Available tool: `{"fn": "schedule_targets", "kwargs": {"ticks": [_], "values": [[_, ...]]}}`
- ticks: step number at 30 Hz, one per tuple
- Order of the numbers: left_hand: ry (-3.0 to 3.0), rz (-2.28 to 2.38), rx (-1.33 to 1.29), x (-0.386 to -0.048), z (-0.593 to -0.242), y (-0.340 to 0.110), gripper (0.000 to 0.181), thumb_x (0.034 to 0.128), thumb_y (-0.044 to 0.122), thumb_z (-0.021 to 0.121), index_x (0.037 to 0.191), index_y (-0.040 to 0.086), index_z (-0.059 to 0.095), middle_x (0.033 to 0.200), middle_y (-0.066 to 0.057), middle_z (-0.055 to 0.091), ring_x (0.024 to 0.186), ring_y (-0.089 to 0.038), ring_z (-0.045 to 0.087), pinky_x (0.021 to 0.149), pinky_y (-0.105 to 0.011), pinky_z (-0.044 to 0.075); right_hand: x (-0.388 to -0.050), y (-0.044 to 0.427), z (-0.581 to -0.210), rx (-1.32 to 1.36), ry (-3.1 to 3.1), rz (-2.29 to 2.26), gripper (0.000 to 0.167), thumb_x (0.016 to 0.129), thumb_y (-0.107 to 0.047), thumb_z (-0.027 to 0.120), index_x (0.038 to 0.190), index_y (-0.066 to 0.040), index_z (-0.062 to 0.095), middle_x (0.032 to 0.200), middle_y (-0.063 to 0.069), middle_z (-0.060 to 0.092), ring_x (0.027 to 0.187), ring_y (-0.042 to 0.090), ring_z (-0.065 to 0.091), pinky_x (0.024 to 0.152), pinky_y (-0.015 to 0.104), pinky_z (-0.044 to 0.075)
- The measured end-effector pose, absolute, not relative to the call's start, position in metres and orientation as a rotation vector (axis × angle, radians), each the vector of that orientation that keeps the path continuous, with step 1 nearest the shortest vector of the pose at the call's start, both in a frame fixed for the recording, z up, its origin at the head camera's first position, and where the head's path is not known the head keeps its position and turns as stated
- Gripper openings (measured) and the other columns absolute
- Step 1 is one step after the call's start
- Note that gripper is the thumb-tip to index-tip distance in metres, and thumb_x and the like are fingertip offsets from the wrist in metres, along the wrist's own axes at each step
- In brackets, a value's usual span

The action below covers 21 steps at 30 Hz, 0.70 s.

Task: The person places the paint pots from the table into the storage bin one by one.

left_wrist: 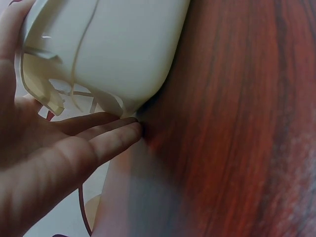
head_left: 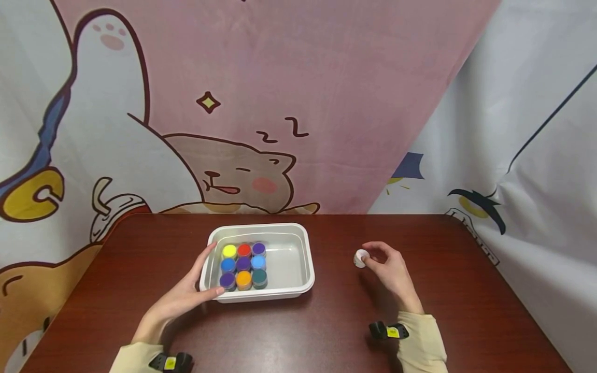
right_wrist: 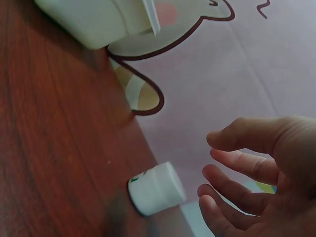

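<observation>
A white plastic tray [head_left: 290, 261] stands on the table, left of centre in the head view. My left hand [head_left: 179, 298] holds its left end, thumb at the near corner and fingers along the side; the left wrist view shows fingers against the tray's outer wall [left_wrist: 133, 44]. Small pots [head_left: 243, 264] with coloured lids stand in rows in the tray's left half. Right of the tray, a small white jar [head_left: 358, 258] stands upright on the table. My right hand [head_left: 391, 268] hovers around it, and in the right wrist view the fingertips are apart from the jar [right_wrist: 155, 190].
The dark red-brown wooden table [head_left: 326, 331] runs back to a cloth backdrop [head_left: 350, 103] printed with cartoon animals. Bare tabletop lies between the tray and the white jar. A black strap device [head_left: 389, 330] sits on each wrist.
</observation>
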State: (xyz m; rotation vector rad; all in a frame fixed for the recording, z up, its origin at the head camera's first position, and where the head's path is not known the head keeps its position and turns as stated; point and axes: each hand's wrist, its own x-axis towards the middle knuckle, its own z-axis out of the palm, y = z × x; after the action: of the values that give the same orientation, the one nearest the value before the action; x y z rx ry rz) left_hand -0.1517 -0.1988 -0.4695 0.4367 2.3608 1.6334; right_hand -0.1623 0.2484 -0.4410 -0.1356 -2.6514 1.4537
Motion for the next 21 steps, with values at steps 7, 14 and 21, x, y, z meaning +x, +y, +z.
{"fn": "schedule_targets", "kwargs": {"ticks": [7, 14, 21], "values": [[2.362, 1.63, 0.428, -0.152, -0.469, -0.199, 0.097, 0.084, 0.019, 0.073, 0.155, 0.028, 0.008, 0.157, -0.019, 0.004, 0.137, -0.048, 0.013, 0.098, -0.076, 0.017, -0.166, 0.253, -0.456, -0.162, -2.634, 1.516, 0.039, 0.087, 0.002, 0.067, 0.124, 0.005, 0.057, 0.12, 0.023, 0.06, 0.11, 0.033, 0.056, 0.09, 0.025, 0.046], [2.364, 1.63, 0.425, -0.152, -0.469, -0.198, 0.097, 0.0838, 0.02, 0.073, 0.155, 0.029, 0.008, 0.157, -0.02, 0.004, 0.137, -0.048, 0.014, 0.099, -0.076, 0.016, -0.17, 0.255, -0.472, -0.204, -2.637, 1.575, 0.046, 0.085, 0.003, 0.067, 0.128, 0.006, 0.054, 0.115, 0.027, 0.061, 0.101, 0.034, 0.058, 0.072, 0.019, 0.046], [2.361, 1.629, 0.419, -0.152, -0.469, -0.199, 0.097, 0.0836, 0.021, 0.073, 0.155, 0.029, 0.007, 0.157, -0.02, 0.005, 0.137, -0.048, 0.013, 0.098, -0.076, 0.016, -0.172, 0.255, -0.48, -0.253, -2.6, 1.6, 0.04, 0.084, 0.003, 0.068, 0.123, 0.006, 0.057, 0.112, 0.025, 0.061, 0.099, 0.03, 0.059, 0.071, 0.019, 0.047]]}}
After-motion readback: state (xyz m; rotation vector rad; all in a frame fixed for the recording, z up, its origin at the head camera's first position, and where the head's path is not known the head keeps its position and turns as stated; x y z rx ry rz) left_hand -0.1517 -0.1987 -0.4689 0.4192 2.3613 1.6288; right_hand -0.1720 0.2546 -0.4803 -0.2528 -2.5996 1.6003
